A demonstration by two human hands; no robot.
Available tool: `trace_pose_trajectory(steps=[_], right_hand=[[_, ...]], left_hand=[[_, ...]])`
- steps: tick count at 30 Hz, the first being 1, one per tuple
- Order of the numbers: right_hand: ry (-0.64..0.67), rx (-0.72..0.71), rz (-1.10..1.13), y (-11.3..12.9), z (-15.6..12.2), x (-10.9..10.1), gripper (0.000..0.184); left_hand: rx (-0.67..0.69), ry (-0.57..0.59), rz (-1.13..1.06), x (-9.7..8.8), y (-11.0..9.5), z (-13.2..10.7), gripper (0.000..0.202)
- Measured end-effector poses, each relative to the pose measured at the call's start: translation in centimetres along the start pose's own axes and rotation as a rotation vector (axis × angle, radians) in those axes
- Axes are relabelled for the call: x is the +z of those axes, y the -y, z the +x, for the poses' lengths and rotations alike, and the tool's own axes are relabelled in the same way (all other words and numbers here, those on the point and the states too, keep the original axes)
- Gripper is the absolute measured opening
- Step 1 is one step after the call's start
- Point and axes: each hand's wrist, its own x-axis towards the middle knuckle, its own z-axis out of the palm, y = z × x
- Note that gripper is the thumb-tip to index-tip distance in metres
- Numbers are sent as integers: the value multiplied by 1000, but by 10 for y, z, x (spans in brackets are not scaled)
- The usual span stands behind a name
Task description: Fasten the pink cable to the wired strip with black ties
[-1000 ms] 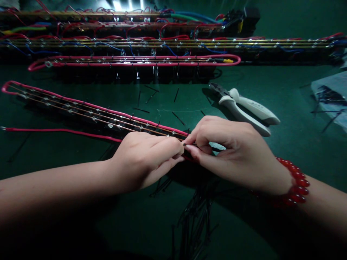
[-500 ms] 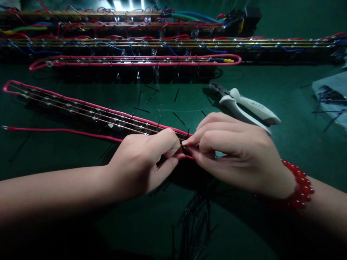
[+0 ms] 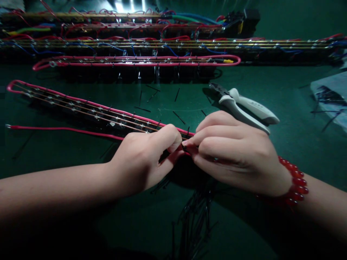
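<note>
Strip (image 3: 94,112) lies on the green table (image 3: 292,101), left of centre, with its right portion under our hands. We read its long axis as a slant: from the far left it runs to the right and toward us. Its left end points left and slightly away; our hands cover the other end, so we cannot tell where it stops. A red cable (image 3: 148,120) follows the far edge parallel to that axis and loops round the left end. On the near side, a red lead (image 3: 65,129) points its metal tip left; its other part passes behind our left hand (image 3: 146,151).

We rest that hand over the strip, fingers curled, thumb below the forefinger; we cannot tell whether it grips anything. With the right hand (image 3: 235,151) we pinch a small dark piece (image 3: 184,147) between thumb and forefinger, just beside the left fingertips. A red bracelet (image 3: 299,180) circles the right wrist.

Beyond the right hand we find pliers (image 3: 255,105), head directed left and away. Loose ties (image 3: 177,94) are scattered between the pliers and the strip. Farther off, a second strip (image 3: 135,60) lies with its axis straight across, left to right.
</note>
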Motion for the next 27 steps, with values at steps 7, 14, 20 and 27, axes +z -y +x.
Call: trace_pose_trajectory(steps=[7, 14, 20, 27], right_hand=[[8, -53, -13, -1, 0, 1, 25], [2, -93, -70, 2, -1, 3, 26], [57, -141, -135, 3, -1, 2, 29], [-3, -82, -64, 0, 0, 4, 26]], left_hand=[[-67, -2, -101, 0, 0, 0, 27], [-162, 17, -185, 0, -1, -1, 26], [-119, 1, -195, -1, 1, -1, 28], [-88, 53, -112, -1, 1, 0, 25]])
